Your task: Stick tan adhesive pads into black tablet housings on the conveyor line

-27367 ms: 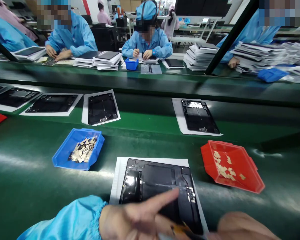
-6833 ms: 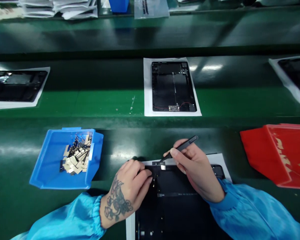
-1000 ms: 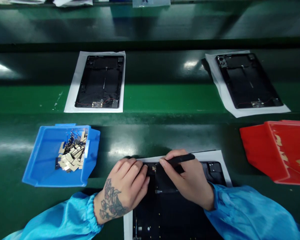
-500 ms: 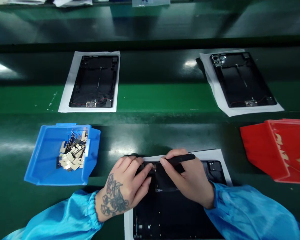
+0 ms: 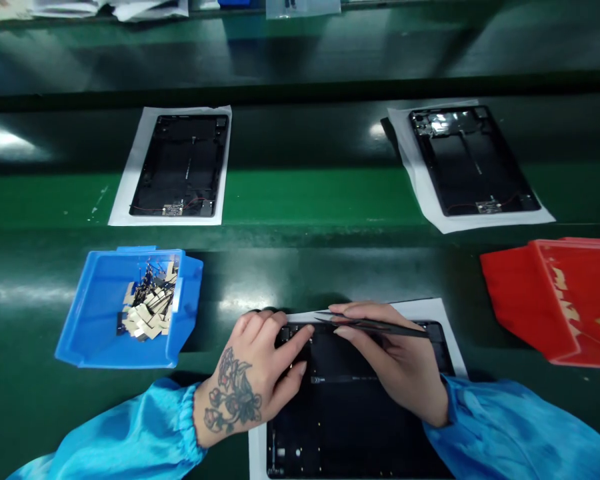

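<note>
A black tablet housing [image 5: 360, 420] lies on a white sheet in front of me. My left hand [image 5: 257, 373] rests over its upper left corner, with several fingers bent at the top edge. The index finger is stretched to a spot inside that edge, and the thumb is apart from it. Dark tweezers [image 5: 380, 325] are pinched in my right hand [image 5: 400, 360], above the housing's top edge. Their tips point left and stand slightly apart, near my left index fingertip, with nothing visible between them. My hands hide part of the housing's upper section.
A blue bin [image 5: 115, 307] of small pale and dark parts stands left; a red bin [image 5: 520, 293] with pale pieces stands right. Farther back, two more tablet housings, one left [image 5: 180, 167] and one right [image 5: 475, 160], lie on white sheets. Papers [image 5: 150, 8] sit at the far edge.
My right hand has moved slightly right, and the tweezers have swung flatter, their tips now showing. The left index finger has stretched a little to the right. The view has shifted slightly.
</note>
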The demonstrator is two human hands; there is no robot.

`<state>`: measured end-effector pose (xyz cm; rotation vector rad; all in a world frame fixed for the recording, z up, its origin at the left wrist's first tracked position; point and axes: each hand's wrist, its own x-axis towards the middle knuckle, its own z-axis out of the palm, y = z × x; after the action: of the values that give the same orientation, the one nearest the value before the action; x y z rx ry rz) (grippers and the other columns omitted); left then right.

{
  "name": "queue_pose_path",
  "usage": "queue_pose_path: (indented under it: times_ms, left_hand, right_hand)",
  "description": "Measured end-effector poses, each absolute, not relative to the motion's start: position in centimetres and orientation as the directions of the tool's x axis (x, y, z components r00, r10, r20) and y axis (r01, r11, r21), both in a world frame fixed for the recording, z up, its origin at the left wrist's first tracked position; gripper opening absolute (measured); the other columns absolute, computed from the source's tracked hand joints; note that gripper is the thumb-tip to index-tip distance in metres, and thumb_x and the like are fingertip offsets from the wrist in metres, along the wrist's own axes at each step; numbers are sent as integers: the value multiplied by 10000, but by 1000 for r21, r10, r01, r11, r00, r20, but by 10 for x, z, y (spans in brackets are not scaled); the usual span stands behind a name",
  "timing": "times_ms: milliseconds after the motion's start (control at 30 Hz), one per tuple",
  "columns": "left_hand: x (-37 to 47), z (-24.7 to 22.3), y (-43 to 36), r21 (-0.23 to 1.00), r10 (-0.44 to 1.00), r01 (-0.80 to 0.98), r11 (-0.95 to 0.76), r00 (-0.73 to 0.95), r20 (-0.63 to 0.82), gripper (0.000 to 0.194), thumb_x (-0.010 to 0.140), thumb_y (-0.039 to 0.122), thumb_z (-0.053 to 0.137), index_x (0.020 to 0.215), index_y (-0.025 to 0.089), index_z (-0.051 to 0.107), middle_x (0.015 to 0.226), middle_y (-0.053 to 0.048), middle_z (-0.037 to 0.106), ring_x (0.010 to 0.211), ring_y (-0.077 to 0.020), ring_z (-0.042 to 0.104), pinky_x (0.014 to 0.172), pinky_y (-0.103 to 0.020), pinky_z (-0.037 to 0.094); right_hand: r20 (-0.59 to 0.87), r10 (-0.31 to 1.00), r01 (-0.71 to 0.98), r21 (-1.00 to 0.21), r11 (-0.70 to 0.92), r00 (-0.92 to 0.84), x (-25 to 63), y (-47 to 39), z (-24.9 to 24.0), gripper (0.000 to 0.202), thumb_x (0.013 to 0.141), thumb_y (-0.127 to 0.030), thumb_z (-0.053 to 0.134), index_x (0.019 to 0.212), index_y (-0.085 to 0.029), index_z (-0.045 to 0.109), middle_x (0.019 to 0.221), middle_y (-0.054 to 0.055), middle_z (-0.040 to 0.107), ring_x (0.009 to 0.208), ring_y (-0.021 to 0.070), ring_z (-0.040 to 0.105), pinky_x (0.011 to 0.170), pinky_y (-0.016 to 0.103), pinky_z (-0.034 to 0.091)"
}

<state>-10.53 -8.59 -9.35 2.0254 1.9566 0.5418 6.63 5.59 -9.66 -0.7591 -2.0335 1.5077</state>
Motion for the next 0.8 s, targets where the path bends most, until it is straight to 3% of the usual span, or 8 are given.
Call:
queue_pose_path:
  times_ms: [100,167,400,800]
  left_hand:
    - [-111,-91,-90,591,994,806,-38,-29,103,405,820,208,559,1209,100,550,1082,-148,518,984,-269,477,822,-439,422]
    - [-114,-91,-91,618,991,785,-41,-47,125,379,811,197,568,1170,80,564,1078,-151,525,982,-266,479,826,-438,417]
    - [-111,-94,-87,488,993,868,-91,41,112,434,807,284,598,1225,169,583,1105,-145,510,984,-297,472,808,-489,416]
    - [-108,-95,-89,479,983,869,-122,38,181,325,783,238,604,1081,115,651,1107,-167,554,999,-313,493,812,-489,449]
  right_hand:
    - [2,704,136,-981,141,-710,63,55,-96,193,805,-104,684,930,-227,603,958,7,685,918,144,661,823,252,544]
    - [-9,699,135,-983,126,-715,61,55,-95,173,797,-107,690,894,-222,605,921,7,689,893,142,665,806,248,546]
    - [27,640,87,-985,146,-768,58,57,-93,155,791,-87,690,869,-210,636,903,14,710,864,144,680,790,245,558]
    - [214,377,-40,-907,419,-901,51,61,-92,146,835,-80,637,935,-182,665,994,68,722,903,150,682,808,259,547]
